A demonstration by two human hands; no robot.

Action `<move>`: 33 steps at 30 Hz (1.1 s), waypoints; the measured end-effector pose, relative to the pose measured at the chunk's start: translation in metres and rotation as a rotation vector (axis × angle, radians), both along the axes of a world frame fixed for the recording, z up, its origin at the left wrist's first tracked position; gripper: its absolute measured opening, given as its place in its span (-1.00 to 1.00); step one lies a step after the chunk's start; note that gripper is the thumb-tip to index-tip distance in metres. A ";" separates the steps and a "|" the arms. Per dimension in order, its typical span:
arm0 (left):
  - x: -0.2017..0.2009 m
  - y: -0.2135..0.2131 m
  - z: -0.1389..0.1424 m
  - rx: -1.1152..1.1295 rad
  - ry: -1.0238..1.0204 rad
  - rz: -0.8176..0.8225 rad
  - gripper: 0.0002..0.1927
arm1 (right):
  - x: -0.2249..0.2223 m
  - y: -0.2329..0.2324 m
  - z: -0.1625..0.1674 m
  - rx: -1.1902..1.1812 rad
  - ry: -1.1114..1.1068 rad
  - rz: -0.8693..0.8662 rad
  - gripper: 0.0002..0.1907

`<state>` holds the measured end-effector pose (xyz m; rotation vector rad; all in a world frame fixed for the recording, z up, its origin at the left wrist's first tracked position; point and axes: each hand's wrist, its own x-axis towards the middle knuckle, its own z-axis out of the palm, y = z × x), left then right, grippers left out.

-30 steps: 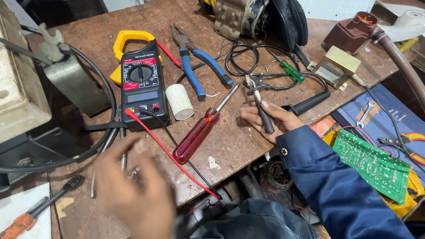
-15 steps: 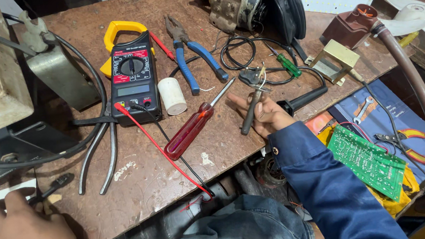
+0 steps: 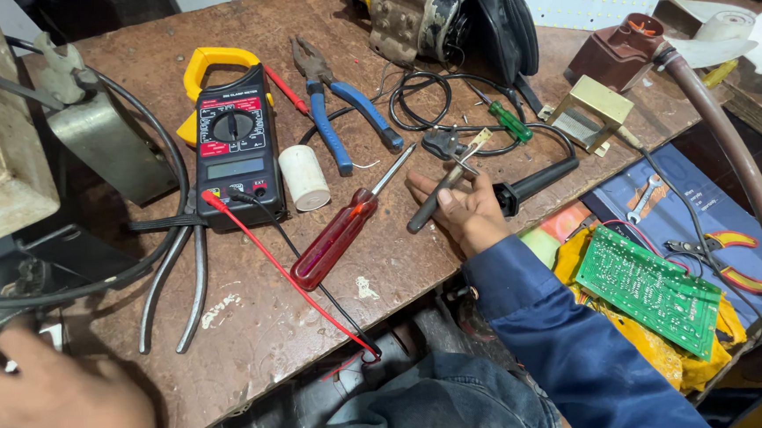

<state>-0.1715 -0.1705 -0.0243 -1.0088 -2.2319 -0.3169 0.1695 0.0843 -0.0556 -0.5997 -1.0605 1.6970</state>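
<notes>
Two bare hands work a cluttered brown wooden bench: the right hand (image 3: 465, 213) rests palm-up, fingers loosely curled about a slim dark metal hand tool (image 3: 437, 197) lying beside a red-handled screwdriver (image 3: 338, 237), while the left hand (image 3: 53, 406) hovers blurred at the bench's near-left edge, its fingers' state impossible to tell. A firmer grip on the tool, clear of the black cable (image 3: 427, 97), would probably serve best.

A red-handled screwdriver (image 3: 340, 234) lies just left of the fingers; beyond it a clamp meter (image 3: 234, 152), blue-handled pliers (image 3: 344, 110); a green circuit board (image 3: 654, 287) sits right.
</notes>
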 end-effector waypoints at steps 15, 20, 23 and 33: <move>0.011 -0.010 0.005 0.023 -0.027 -0.009 -0.59 | -0.001 -0.004 -0.013 0.183 -0.012 -0.149 -0.56; 0.012 -0.021 -0.004 -0.022 -0.026 0.061 -0.58 | 0.003 -0.005 -0.011 -0.037 0.156 -0.230 -0.63; 0.020 -0.028 -0.007 -0.029 -0.034 0.084 -0.57 | 0.000 -0.007 -0.010 -0.046 0.094 -0.291 -0.59; 0.068 -0.001 0.023 -0.003 -0.196 -0.406 -0.48 | -0.003 -0.001 -0.019 -0.016 0.002 -0.383 -0.53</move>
